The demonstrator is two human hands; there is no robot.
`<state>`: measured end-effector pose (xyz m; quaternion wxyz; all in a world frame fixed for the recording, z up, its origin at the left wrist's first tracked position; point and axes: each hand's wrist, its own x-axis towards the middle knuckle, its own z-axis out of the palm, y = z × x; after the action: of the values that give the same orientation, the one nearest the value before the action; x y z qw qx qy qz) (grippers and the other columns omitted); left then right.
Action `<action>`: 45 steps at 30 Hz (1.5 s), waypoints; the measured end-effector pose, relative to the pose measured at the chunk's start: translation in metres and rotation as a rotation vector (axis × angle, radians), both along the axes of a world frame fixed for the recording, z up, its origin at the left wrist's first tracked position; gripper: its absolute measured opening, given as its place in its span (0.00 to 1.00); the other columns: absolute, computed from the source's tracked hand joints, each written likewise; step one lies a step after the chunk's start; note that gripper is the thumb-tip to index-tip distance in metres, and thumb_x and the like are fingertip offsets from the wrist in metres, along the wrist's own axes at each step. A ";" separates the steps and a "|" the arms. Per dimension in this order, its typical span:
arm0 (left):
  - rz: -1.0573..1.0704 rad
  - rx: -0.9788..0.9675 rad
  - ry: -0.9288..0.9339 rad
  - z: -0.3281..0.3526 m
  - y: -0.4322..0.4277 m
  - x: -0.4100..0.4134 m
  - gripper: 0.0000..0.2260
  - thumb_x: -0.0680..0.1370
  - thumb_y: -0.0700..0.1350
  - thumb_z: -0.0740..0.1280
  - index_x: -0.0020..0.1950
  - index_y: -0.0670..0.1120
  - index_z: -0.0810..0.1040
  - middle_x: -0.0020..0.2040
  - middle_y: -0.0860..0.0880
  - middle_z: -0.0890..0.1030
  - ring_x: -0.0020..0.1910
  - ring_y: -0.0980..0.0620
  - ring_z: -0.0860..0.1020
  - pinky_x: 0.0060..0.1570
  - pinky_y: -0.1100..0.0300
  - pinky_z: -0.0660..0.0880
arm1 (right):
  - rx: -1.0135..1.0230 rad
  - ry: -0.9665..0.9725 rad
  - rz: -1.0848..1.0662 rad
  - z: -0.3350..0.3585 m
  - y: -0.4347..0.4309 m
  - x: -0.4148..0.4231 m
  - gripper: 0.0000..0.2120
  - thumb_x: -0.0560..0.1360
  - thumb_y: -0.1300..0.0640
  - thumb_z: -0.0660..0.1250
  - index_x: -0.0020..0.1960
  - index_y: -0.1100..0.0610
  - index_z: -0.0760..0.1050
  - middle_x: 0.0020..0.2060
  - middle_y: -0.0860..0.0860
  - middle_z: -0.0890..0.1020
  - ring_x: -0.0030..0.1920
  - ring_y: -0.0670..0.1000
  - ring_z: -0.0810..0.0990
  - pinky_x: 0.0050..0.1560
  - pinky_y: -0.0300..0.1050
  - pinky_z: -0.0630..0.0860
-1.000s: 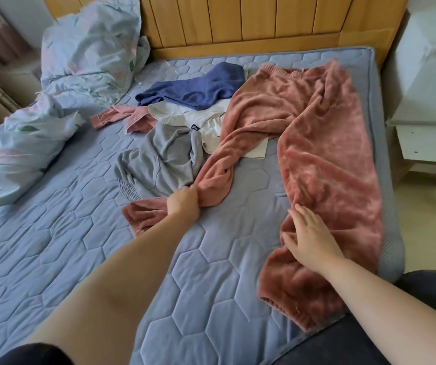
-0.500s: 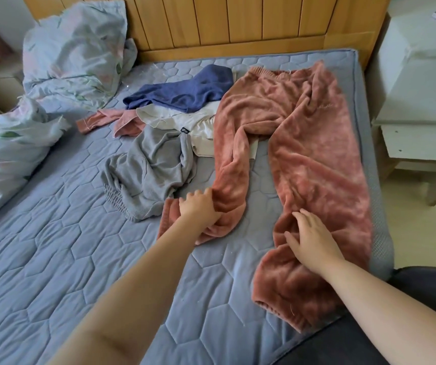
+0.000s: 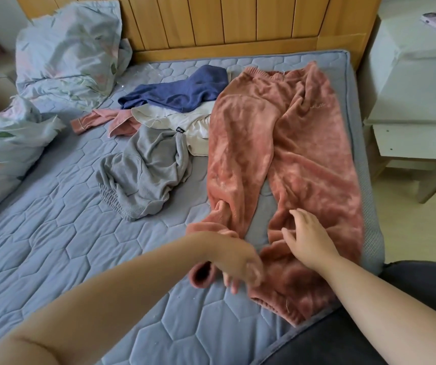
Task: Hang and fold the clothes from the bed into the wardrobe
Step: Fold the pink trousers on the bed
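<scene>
5 garments, 2 hands, 2 bedding bundles.
Pink trousers [image 3: 285, 159], grey piece [image 3: 145, 169], navy piece [image 3: 180, 93], cream piece [image 3: 185, 122], small pink piece [image 3: 101, 121]; left hand [image 3: 240, 262], right hand [image 3: 309, 238]; far bundle [image 3: 66, 54], near bundle [image 3: 3, 154].

The left hand [image 3: 240, 267] and the right hand [image 3: 309, 241] are bare. Both arms [image 3: 132, 299] are bare too, with no sleeves. Dark grey clothes [image 3: 422, 293] show lower down.

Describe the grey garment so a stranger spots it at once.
Start at the wooden headboard, then come down the blue quilted mattress to the clothes heap. The grey garment lies crumpled at its near edge, left of the pink fleece trousers; nothing else there is grey.
</scene>
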<state>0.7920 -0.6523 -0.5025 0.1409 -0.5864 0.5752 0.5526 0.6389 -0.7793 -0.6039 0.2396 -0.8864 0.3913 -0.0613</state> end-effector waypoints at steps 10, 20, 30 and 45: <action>0.829 -0.336 -0.554 -0.067 0.002 0.093 0.29 0.74 0.64 0.63 0.64 0.43 0.72 0.59 0.45 0.77 0.57 0.44 0.76 0.49 0.57 0.69 | -0.100 0.067 0.085 0.002 0.009 0.004 0.23 0.76 0.54 0.64 0.69 0.60 0.67 0.67 0.55 0.70 0.68 0.54 0.66 0.68 0.46 0.64; 1.328 -0.136 0.837 -0.070 0.044 0.085 0.21 0.70 0.28 0.55 0.57 0.42 0.77 0.47 0.41 0.78 0.47 0.44 0.75 0.49 0.54 0.70 | 0.962 -0.243 -0.385 0.026 0.057 0.075 0.25 0.76 0.44 0.65 0.65 0.61 0.72 0.60 0.56 0.78 0.60 0.58 0.76 0.64 0.53 0.72; 1.839 -0.258 0.291 -0.070 0.038 0.101 0.09 0.76 0.37 0.59 0.35 0.43 0.71 0.33 0.46 0.72 0.31 0.50 0.71 0.33 0.60 0.69 | 1.436 -0.723 -0.426 0.062 0.046 0.091 0.11 0.79 0.57 0.63 0.58 0.61 0.76 0.52 0.57 0.83 0.52 0.55 0.81 0.58 0.52 0.77; 1.370 0.145 0.858 -0.055 0.078 0.119 0.15 0.71 0.43 0.70 0.56 0.38 0.78 0.49 0.40 0.84 0.48 0.45 0.83 0.45 0.54 0.80 | 1.557 -0.350 -0.420 0.059 0.050 0.080 0.08 0.78 0.57 0.65 0.52 0.62 0.77 0.35 0.55 0.84 0.33 0.52 0.84 0.36 0.47 0.82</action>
<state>0.9115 -0.5744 -0.5571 -0.4239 -0.5348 0.0551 0.7288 0.7186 -0.7290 -0.5445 0.8264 -0.3527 0.4364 0.0468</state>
